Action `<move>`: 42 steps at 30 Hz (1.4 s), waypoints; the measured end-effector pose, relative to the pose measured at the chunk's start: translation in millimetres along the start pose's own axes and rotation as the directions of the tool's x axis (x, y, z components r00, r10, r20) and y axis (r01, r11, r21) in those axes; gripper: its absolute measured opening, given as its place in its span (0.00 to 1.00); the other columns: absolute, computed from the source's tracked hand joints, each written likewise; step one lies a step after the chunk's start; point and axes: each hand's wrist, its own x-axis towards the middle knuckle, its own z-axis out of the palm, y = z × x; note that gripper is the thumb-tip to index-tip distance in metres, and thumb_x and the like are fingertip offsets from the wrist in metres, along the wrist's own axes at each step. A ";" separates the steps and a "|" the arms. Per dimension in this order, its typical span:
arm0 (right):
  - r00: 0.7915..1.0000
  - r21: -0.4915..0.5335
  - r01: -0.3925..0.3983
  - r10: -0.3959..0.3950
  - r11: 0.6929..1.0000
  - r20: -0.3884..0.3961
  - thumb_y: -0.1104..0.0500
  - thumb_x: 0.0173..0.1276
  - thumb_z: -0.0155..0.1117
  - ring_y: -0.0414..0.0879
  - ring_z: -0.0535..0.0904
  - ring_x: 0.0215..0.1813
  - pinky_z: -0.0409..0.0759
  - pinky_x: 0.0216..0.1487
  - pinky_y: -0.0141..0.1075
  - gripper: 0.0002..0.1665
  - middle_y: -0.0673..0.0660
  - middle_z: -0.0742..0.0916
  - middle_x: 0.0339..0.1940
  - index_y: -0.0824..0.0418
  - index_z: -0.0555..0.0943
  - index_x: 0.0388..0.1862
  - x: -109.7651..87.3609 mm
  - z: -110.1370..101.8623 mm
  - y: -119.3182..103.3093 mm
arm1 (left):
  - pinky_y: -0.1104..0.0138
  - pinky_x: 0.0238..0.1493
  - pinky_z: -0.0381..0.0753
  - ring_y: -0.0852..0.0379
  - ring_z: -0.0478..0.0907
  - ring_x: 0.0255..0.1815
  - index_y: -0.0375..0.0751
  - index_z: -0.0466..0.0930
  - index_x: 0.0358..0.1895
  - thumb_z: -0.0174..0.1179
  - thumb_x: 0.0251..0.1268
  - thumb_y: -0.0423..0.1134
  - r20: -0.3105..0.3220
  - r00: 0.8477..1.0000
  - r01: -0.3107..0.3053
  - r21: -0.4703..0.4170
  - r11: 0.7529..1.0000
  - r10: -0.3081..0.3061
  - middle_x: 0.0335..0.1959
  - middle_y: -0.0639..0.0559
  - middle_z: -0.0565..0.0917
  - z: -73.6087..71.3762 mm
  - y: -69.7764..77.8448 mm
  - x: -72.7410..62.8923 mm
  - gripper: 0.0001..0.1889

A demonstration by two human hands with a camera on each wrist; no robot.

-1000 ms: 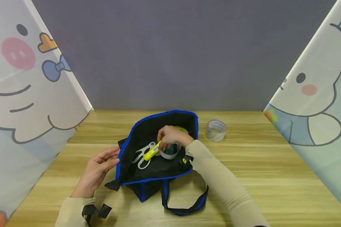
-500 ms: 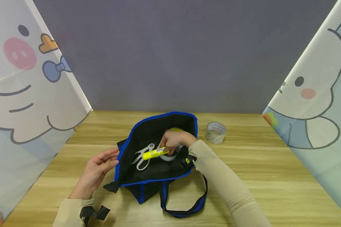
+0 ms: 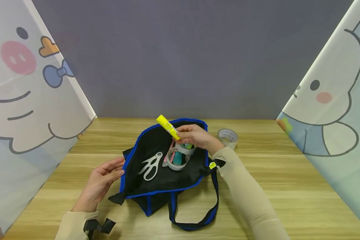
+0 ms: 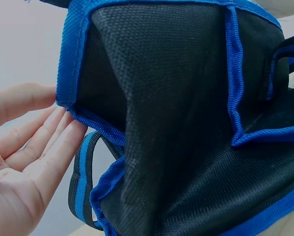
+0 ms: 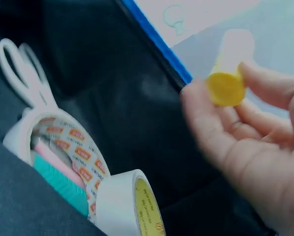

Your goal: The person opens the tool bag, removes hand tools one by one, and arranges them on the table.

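A black bag with blue trim (image 3: 174,183) lies open-mouthed on the table. My left hand (image 3: 100,183) pinches its left rim between thumb and fingers, as the left wrist view also shows. Just above the bag's far rim, my right hand (image 3: 198,136) grips a yellow glue stick (image 3: 167,126) by one end, its other end tilted up and left. Inside the bag are white-handled scissors (image 3: 150,169) and two tape rolls: one white roll (image 5: 92,142) around pink and teal items (image 5: 58,182), the other roll (image 5: 122,201) leaning against it.
A roll of clear tape (image 3: 228,138) stands on the wooden table (image 3: 288,186) right of the bag. The bag's strap (image 3: 198,226) loops toward the front. A grey wall (image 3: 180,60) closes off the back, with cartoon-printed panels at both sides.
My right hand has lifted the glue stick up out of the bag and turned it so its free end points upward. The tape rolls are uncovered. My left hand stays at the rim.
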 end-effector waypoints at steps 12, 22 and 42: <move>0.975 0.259 0.211 -0.186 0.942 -0.120 0.75 0.72 0.50 0.52 0.87 0.43 0.84 0.51 0.45 0.13 0.63 0.83 0.45 0.63 0.81 0.42 -23.1 -21.2 -7.3 | 0.70 0.51 0.82 0.60 0.82 0.51 0.39 0.83 0.58 0.49 0.68 0.14 0.006 1.000 0.000 -0.020 1.000 0.000 0.52 0.53 0.86 -0.3 0.0 0.4 0.24; 0.892 0.174 0.347 -0.268 0.922 -0.363 0.79 0.67 0.54 0.50 0.88 0.39 0.87 0.45 0.42 0.15 0.58 0.87 0.36 0.63 0.80 0.40 -56.8 -63.8 -12.3 | 0.70 0.51 0.82 0.59 0.83 0.51 0.38 0.83 0.58 0.49 0.68 0.14 0.009 1.000 -0.005 -0.030 1.000 0.005 0.52 0.52 0.85 1.5 1.4 1.8 0.24; 0.755 -0.007 0.268 -0.215 0.963 -0.619 0.77 0.68 0.58 0.40 0.86 0.36 0.85 0.41 0.30 0.09 0.50 0.87 0.33 0.71 0.73 0.45 -129.4 -145.5 28.0 | 0.70 0.51 0.82 0.60 0.82 0.51 0.40 0.83 0.58 0.50 0.68 0.15 -0.005 1.000 0.008 -0.021 1.000 -0.008 0.51 0.53 0.85 2.0 1.3 -1.0 0.24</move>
